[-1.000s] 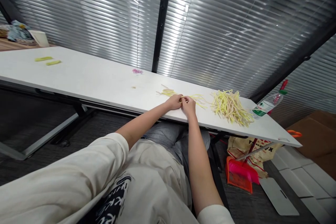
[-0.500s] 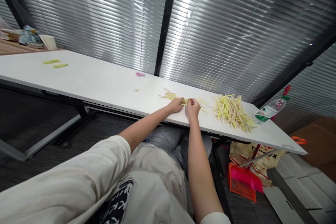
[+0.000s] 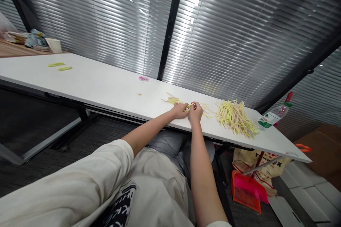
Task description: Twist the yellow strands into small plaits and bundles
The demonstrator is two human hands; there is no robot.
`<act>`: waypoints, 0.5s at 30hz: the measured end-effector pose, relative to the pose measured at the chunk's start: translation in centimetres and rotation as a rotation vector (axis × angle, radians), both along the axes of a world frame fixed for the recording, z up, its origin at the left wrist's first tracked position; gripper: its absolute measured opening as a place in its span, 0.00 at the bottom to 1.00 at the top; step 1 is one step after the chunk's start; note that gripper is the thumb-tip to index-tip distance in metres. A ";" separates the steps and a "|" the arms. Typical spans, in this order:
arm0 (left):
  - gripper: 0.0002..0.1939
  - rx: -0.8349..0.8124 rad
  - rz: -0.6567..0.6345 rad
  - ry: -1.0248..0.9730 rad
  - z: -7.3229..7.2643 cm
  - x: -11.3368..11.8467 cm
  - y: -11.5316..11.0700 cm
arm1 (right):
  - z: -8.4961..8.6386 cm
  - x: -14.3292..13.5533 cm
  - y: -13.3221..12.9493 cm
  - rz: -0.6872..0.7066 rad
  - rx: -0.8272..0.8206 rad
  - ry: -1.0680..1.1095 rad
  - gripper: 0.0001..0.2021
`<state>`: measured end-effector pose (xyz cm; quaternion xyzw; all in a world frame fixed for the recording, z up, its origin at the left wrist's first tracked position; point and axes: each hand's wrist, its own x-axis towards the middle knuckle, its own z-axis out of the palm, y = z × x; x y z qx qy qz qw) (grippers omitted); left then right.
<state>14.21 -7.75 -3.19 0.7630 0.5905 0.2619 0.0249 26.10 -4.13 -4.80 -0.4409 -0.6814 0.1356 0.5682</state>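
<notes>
Yellow strips sit pinched in the fingers of left hand and right hand, the centre-right heap untouched.

Rightward, the white table is being blocked by the strip heap and bottle; leftward, a lane is being left open.

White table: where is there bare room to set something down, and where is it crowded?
Widest bare patch: between the yellow-green pieces and the pink bits. A smaller one borders the heap, bottle and table's right end. Crowded: around the loose strips, left hand, right hand and heap.
</notes>
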 end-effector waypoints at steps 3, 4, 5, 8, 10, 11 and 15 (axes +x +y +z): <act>0.17 -0.027 -0.005 0.073 0.2 0.2 -0.2 | 0.0 0.0 -0.1 0.017 -0.010 0.007 0.13; 0.18 -0.036 -0.004 0.086 0.2 0.2 -0.2 | 0.0 -0.1 -0.2 0.027 -0.020 0.027 0.13; 0.18 -0.045 -0.001 0.092 0.2 0.2 -0.2 | 0.0 -0.1 -0.2 0.040 -0.031 0.056 0.13; 0.20 -0.062 0.000 0.094 0.2 0.1 -0.1 | 0.1 -0.2 -0.4 0.098 -0.052 0.154 0.15; 0.22 -0.073 -0.002 0.098 0.1 0.1 -0.1 | 0.2 -0.3 -0.5 0.139 -0.054 0.179 0.17; 0.22 -0.081 -0.006 0.101 0.2 0.1 -0.1 | 0.3 -0.4 -0.6 0.151 -0.058 0.174 0.17; 0.23 -0.088 -0.053 0.065 0.6 0.1 -0.4 | 0.3 -0.4 -0.6 0.142 -0.081 0.137 0.18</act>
